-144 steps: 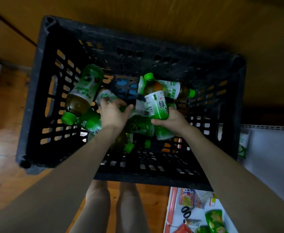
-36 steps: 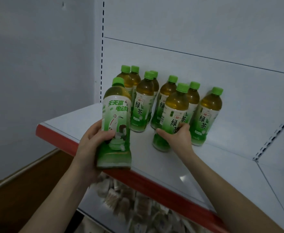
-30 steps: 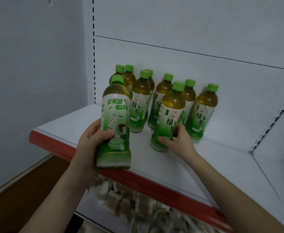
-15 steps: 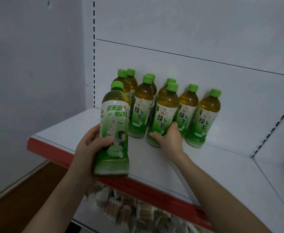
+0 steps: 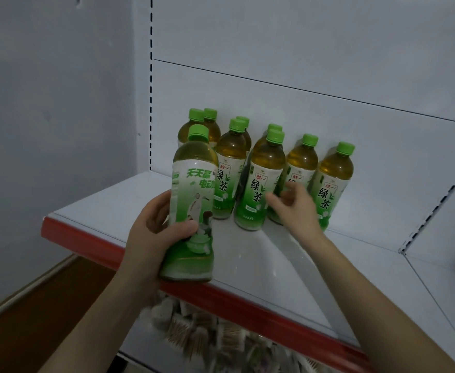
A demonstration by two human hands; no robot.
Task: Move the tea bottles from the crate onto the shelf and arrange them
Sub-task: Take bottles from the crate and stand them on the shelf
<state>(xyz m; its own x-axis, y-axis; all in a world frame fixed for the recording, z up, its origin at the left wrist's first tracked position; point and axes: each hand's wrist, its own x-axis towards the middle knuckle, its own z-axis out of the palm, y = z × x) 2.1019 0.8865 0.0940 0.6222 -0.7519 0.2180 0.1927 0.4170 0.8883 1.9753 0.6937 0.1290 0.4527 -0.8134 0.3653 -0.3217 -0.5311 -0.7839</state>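
Fingers [image 5: 274,204] of right hand [image 5: 295,211] loose, off front bottle [image 5: 260,184], holding nothing; half second ago it gripped that bottle. Bottle stands upright on shelf [image 5: 108,203] beside other bottles [image 5: 301,162]. Left hand [image 5: 151,238] grips another bottle [image 5: 192,200] above shelf's front edge, not yet placed. Likely goes next. Crate unseen.

Plain pale grey wall [image 5: 46,117] on the left, with minor marks near the top. White metal back panel [image 5: 301,49] on the far side, with a black-slotted upright [image 5: 151,76] at its left edge. White metal shelf with red front strip [image 5: 274,265] projects toward the near side. Brown floor [image 5: 32,327] at lower left. Lighting is dim and even.
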